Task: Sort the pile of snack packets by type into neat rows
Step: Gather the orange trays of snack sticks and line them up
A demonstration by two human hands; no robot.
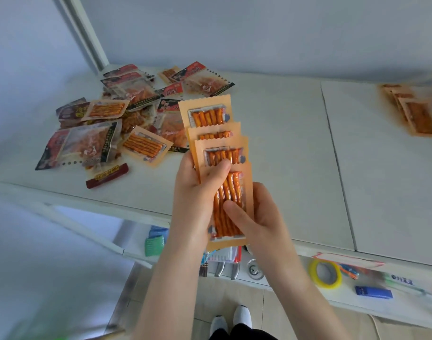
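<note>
Item: fan of four orange stick packets (210, 114), centre of frame. The left hand (197, 192) is gripping it, thumb lying across the fronts. The right hand (261, 224) is pinching the lowest packet (230, 190), thumb on its face. Both are hovering above the table (271, 133).

The mixed pile (107, 119) is lying at upper left; a started row of like orange packets (413, 116) is sitting at upper right.

Handling note: the step looks like peeling one packet off the fan. This is best done by sliding the front one free with the thumb while the other hand is clamping the rest.

Unclear: the fingers behind the packets are hidden. The row is showing blurred and running off the right edge. Print on the dark packets is unreadable.
</note>
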